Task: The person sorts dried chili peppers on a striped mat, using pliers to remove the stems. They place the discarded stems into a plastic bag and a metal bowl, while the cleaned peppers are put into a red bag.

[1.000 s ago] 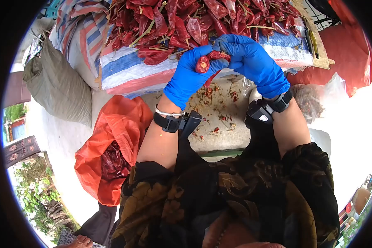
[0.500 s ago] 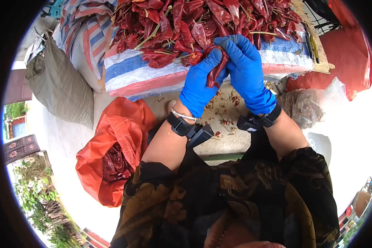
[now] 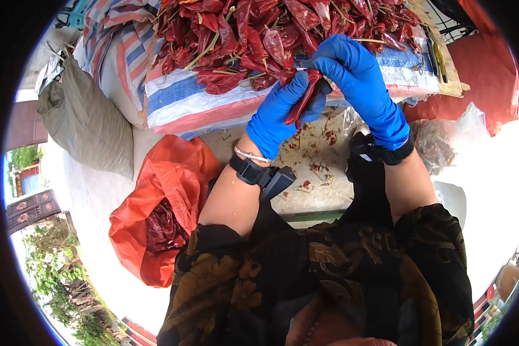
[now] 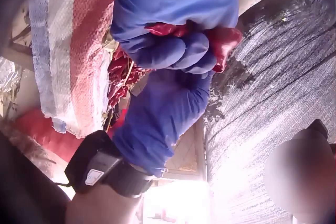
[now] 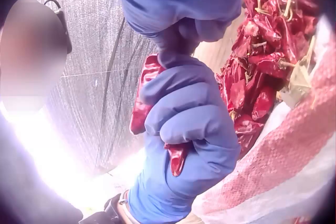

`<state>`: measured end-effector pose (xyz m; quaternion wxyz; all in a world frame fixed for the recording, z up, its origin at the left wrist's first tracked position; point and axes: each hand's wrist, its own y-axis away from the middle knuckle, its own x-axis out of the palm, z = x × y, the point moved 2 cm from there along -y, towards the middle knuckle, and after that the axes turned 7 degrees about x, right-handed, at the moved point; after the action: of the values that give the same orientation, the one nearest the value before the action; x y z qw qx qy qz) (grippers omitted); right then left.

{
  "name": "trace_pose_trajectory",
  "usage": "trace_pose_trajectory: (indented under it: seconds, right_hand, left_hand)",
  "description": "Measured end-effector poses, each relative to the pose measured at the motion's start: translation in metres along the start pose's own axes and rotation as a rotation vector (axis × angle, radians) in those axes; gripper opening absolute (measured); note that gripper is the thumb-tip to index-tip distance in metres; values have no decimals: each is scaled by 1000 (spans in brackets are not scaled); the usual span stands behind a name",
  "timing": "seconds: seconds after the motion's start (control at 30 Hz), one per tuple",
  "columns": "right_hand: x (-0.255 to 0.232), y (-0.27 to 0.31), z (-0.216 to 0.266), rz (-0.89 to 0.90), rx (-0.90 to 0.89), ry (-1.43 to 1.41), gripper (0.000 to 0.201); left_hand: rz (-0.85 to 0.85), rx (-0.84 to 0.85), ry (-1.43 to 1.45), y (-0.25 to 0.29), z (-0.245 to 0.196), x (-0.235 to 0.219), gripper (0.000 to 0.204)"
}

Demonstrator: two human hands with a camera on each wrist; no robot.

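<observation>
Both hands wear blue gloves and meet at the front edge of a heap of dried red chili peppers [image 3: 242,34]. My left hand [image 3: 279,109] grips a long dried chili pepper [image 3: 303,102], its tip pointing down toward the wrist. In the right wrist view, a chili pepper [image 5: 143,98] sticks out beside the left fingers, and a red tip [image 5: 177,161] shows below them. My right hand [image 3: 354,75] has its fingers curled, thumb and fingertips pinching at the pepper's upper end. The stem there is hidden behind the fingers.
The heap lies on a striped woven sheet [image 3: 202,104]. A red bag [image 3: 173,167] with chili peppers inside stands at the left, a grey sack [image 3: 89,127] behind it. Stems and scraps [image 3: 317,164] litter the floor. A clear plastic bag [image 3: 435,144] sits at the right.
The left hand has turned the chili peppers, so a long one now lies across its thumb side. The right hand moved down beside it, then back up and right to the pepper's upper end.
</observation>
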<state>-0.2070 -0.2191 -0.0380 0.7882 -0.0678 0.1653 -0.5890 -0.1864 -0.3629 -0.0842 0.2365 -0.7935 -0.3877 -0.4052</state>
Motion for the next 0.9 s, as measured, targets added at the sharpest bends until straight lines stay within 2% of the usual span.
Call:
trace_pose_trajectory:
  seconds: [0.03,0.07,0.2,0.27,0.3,0.37,0.4,0.43,0.47,0.53,0.57,0.63,0.67,0.73,0.77,0.83,0.9]
  right_hand:
    - [-4,0,5,-39,-100,250,9]
    - [-6,0,8,-76,-200,499,9]
    - [0,5,1,-147,-193,558,10]
    - [-1,5,-7,-82,-48,170,9]
    - [3,6,-8,-85,-46,172,9]
    - [12,7,-15,-143,254,-336,8]
    - [11,8,-13,-144,254,-336,8]
    - [11,9,-12,-134,388,-458,10]
    - [12,10,-14,-122,525,-581,11]
    - [17,11,-23,-144,570,-686,12]
    - [20,11,-26,-165,610,-789,14]
    - [25,12,-23,-199,643,-846,14]
    - [27,12,-21,-232,677,-902,14]
    - [28,12,-20,-238,703,-939,13]
    - [29,12,-19,-240,729,-974,13]
    - [28,14,-16,-218,738,-1018,13]
    - [25,15,-19,-193,748,-1060,13]
  left_hand:
    - [-100,103,-296,-1,-4,1,32]
    - [-100,103,-296,-1,-7,2,32]
    - [-121,111,-510,-3,-13,2,29]
    - [-155,101,-593,-3,-13,0,29]
    - [-168,135,-673,-2,-14,0,25]
    - [-180,172,-751,-3,-14,1,21]
    - [-180,270,-833,-3,-14,1,21]
    - [-180,370,-914,-2,-14,1,21]
    - [-181,369,-914,-2,-10,-4,21]
    - [-172,623,-1066,-2,-8,-12,25]
    - [-172,621,-1066,-2,-8,-15,25]
    - [-102,857,-1355,-1,-11,-12,30]
    - [-101,856,-1354,-1,-11,-16,30]
    - [-75,973,-1462,1,-10,-22,35]
    - [-73,973,-1462,2,-11,-24,35]
    - [-55,981,-1636,5,-12,-23,34]
    - [-50,979,-1652,5,-13,-19,35]
